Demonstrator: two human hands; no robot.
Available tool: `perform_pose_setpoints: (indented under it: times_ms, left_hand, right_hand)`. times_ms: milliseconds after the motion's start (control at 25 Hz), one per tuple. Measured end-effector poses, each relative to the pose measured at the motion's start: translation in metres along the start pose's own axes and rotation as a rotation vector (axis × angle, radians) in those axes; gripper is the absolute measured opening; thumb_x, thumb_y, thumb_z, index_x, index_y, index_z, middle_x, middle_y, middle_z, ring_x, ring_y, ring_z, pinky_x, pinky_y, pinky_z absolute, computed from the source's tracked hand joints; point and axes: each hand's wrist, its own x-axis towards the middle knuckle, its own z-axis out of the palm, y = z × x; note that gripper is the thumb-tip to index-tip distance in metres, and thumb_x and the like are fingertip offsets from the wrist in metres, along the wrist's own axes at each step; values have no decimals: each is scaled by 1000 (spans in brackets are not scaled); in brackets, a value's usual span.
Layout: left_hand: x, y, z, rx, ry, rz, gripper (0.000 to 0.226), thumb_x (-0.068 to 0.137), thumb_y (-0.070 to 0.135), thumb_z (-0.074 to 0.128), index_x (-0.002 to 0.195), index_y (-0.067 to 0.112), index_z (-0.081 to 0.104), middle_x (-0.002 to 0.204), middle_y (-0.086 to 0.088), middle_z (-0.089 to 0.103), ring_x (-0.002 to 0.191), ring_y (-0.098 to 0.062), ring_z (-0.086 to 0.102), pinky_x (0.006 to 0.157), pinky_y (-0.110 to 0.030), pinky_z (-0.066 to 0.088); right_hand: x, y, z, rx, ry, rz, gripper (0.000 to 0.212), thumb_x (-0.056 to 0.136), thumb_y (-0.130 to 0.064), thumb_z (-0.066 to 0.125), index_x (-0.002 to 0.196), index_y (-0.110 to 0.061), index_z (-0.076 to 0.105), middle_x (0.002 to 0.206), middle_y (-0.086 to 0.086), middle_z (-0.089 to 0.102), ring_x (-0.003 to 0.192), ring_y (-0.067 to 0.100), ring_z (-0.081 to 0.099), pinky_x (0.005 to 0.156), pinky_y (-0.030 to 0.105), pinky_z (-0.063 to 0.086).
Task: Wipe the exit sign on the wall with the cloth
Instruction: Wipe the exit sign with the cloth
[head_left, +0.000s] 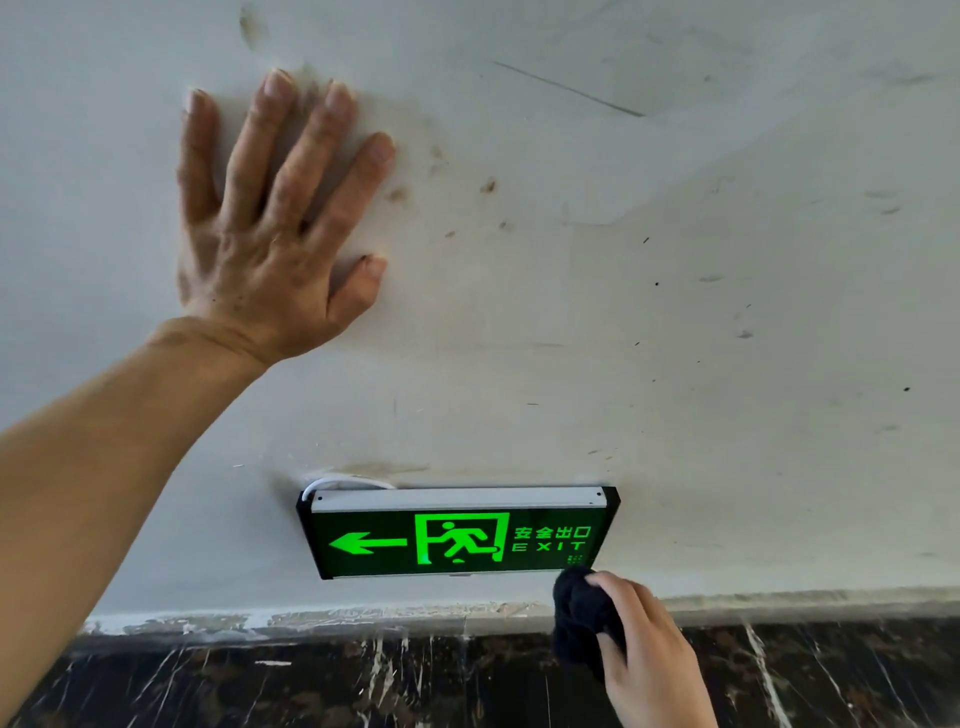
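On the wall (623, 260), left hand (270, 228) lies flat; right hand (649, 654) clutches cloth (579, 618) touching exit sign (457, 535).

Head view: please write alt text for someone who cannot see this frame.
A right hand presses a bunched dark cloth against the lower right corner of a lit green exit sign mounted low on a scuffed white wall. The left hand lies flat and open on the wall above and left of the sign.
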Motion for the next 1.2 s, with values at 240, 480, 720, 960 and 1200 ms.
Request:
perform_pose_setpoints:
  times_ms: [240,480,720,960,1200]
  left_hand:
    - [0,-3,0,-16,15,0,71,96,46,43,159,16,27,156,-15,27,143,-42,21,109,-70,23]
    - [-2,-5,0,-101,-21,-14,73,96,44,45,160,18,20,157,-15,21,153,-30,1,97,-78,34]
    - [-5,-7,3,-112,-20,-15,76,95,42,47,161,18,19,159,-13,17,153,-23,-4,98,-77,35]
    - [-5,-4,1,-148,-37,-17,76,96,41,49,161,22,15,157,-13,17,144,-44,17,97,-77,35]
    - [-6,-1,-2,-94,-18,-22,74,95,40,50,160,18,20,153,-19,29,141,-44,19,95,-77,37]
  right_hand:
    - [-1,33,-21,391,172,367,44,84,-15,70,103,-47,46,99,-17,60,94,17,58,73,27,41]
    - [29,25,-40,338,289,288,40,84,-15,69,111,-36,50,115,-10,50,97,9,54,77,25,45]
    - [63,-20,-35,-153,271,-45,48,81,-12,69,126,-23,56,126,4,52,96,20,60,68,25,56]
    - [62,-30,-18,-262,155,7,43,78,-13,71,119,-23,59,120,7,49,95,23,59,68,30,57]
    - [16,18,-1,-146,-4,241,39,83,-20,65,119,-32,56,119,-6,43,77,10,56,65,18,50]
